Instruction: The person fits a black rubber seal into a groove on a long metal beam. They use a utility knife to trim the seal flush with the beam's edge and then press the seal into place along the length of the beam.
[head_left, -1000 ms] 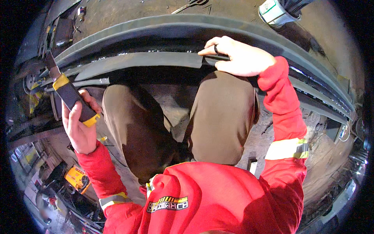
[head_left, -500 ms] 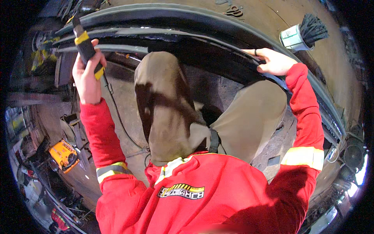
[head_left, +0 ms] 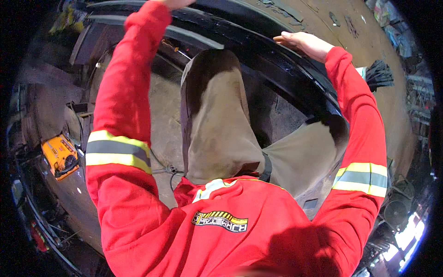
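Note:
I look down over my red jacket and tan trousers at a big curved black metal frame (head_left: 258,41). My right hand (head_left: 304,42) lies palm down on the frame's upper edge, fingers stretched out, with nothing in it. My left arm in its red sleeve reaches straight up. Only a sliver of my left hand (head_left: 174,3) shows at the top edge of the picture. Its fingers and anything it holds are cut off there.
A brush with black bristles (head_left: 379,74) lies on the brown metal surface to the right of the frame. A yellow machine (head_left: 60,154) sits on the floor at the left. A thin cable (head_left: 168,170) runs over the grey floor by my left leg.
My left arm has risen, carrying the hand and its yellow-and-black tool out past the top edge. My right hand has slid left along the frame. The view has swung so the brush sits lower right.

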The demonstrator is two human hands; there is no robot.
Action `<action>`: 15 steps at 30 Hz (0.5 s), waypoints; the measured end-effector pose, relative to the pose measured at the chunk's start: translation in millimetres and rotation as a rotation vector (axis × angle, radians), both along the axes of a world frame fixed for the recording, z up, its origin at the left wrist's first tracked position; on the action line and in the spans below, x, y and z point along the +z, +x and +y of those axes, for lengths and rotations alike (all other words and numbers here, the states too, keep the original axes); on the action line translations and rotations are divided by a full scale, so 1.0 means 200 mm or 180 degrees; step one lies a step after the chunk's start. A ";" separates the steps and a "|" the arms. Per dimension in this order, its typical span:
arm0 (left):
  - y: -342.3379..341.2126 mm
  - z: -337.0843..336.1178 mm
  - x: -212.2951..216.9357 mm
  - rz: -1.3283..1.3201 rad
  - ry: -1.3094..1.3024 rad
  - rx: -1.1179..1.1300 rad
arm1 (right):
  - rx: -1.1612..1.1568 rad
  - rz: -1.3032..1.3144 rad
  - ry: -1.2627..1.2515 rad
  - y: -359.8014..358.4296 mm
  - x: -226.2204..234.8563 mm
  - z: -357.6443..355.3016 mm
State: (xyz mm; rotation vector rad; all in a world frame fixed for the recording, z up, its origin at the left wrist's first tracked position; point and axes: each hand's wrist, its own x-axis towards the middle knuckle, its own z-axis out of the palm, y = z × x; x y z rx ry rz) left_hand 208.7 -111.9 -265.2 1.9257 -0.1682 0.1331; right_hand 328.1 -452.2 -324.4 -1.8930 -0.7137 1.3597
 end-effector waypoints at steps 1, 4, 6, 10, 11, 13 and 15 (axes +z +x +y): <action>0.03 0.02 0.02 0.0191 0.0954 -0.0034 | 0.0001 0.0071 -0.0106 -0.01 -0.01 0.09; 0.18 -0.08 -0.18 0.1065 0.0918 -0.0332 | -0.0268 0.0327 -0.0462 -0.01 -0.02 0.15; 0.17 0.00 -0.21 0.1103 0.1145 -0.0486 | -0.0245 0.0423 -0.0330 -0.07 0.00 0.30; 0.16 -0.02 -0.24 0.0903 0.1594 -0.0688 | -0.0010 -0.0568 -0.0578 -0.09 -0.05 0.36; 0.16 0.00 -0.24 0.1326 0.1344 -0.0778 | 0.0192 -0.0982 -0.0403 -0.08 -0.05 0.36; 0.21 0.04 -0.31 0.1384 0.1207 -0.1040 | -0.0137 -0.0983 -0.0230 -0.10 -0.10 0.33; 0.29 0.09 -0.46 0.0717 0.1491 -0.1327 | -0.0216 -0.1077 -0.0466 -0.07 -0.08 0.33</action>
